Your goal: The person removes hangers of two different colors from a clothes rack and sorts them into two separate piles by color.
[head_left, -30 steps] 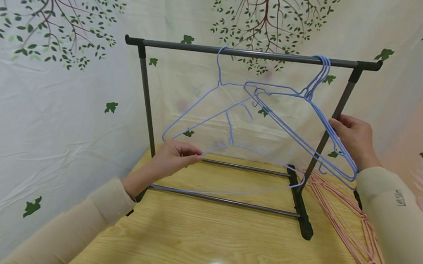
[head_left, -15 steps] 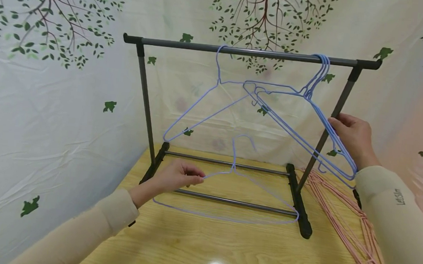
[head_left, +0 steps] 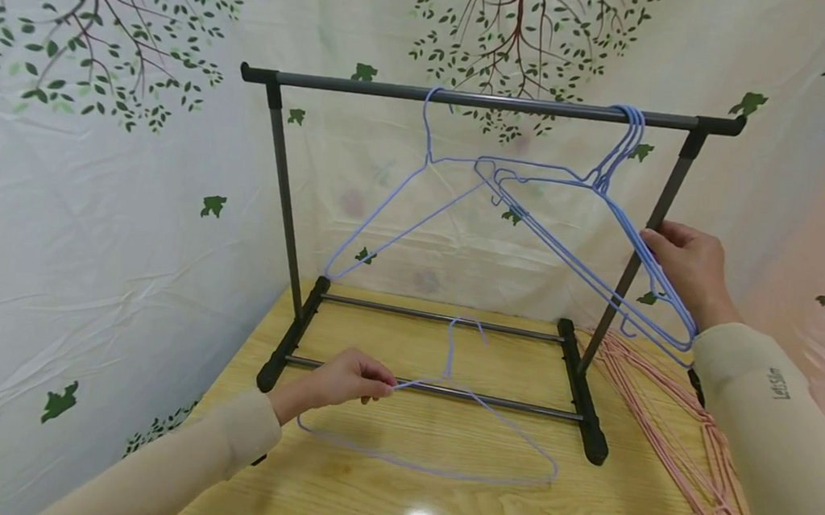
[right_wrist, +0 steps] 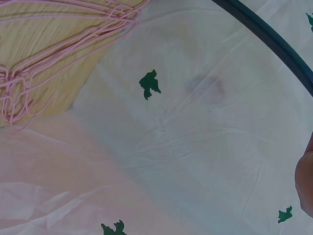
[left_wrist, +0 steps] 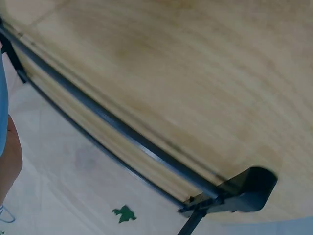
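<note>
In the head view my left hand pinches one shoulder of a thin periwinkle-blue clothes hanger. That hanger is in front of the rack, low over the table, its hook pointing up. Around the right upright of a black clothes rack, my right hand rests with thumb and fingers on the post. A single blue hanger hangs from the middle of the top bar. Several more blue hangers hang bunched at the right end, passing in front of the right hand. Each wrist view catches only a sliver of its hand.
A pile of pink hangers lies on the wooden table to the right of the rack. The rack's lower rails and feet stand on the tabletop. Behind hangs a white cloth with printed leaves and branches.
My left hand has carried the blue hanger down and toward me, from behind the front lower rail's level to over the table's front. The right hand stays on the post.
</note>
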{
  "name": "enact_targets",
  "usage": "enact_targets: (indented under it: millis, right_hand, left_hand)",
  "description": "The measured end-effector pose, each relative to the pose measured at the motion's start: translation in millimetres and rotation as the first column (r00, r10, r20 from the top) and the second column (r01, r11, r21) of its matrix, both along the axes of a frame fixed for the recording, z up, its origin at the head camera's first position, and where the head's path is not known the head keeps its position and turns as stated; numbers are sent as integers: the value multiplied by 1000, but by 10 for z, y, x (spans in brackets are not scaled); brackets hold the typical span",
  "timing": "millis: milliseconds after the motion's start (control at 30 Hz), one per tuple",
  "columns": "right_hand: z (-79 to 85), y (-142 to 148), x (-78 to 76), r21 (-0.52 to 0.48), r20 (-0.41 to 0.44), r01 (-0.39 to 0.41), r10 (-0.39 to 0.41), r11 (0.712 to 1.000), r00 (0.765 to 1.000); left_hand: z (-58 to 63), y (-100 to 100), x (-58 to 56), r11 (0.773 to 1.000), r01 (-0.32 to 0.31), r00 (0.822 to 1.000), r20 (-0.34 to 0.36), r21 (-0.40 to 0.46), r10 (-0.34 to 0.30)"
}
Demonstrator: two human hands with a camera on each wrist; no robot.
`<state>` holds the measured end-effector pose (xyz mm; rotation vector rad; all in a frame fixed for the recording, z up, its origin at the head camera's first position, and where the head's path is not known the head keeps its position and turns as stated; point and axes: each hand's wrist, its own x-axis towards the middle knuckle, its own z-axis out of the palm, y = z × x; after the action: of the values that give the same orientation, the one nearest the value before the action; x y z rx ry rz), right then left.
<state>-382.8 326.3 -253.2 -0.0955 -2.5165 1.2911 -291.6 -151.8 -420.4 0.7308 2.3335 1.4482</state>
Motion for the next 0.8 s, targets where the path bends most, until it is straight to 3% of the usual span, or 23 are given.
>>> enact_targets:
  millis: [267,533,800]
  right_hand:
    - [-2,10,-24,0,-11,-5,5,1000,1000]
    - [-3,17,-46,0,-16,-2,2,1000,1000]
    - [-13,27,-65,-8,-11,-5,5,1000,1000]
  left_hand:
    - [-289,28,70,1000,21,996,82,14,-22]
    - [-494,67,153,997,10,998,66,-72,-5]
    - [-596,81,208,988,8,999,54,-152,0]
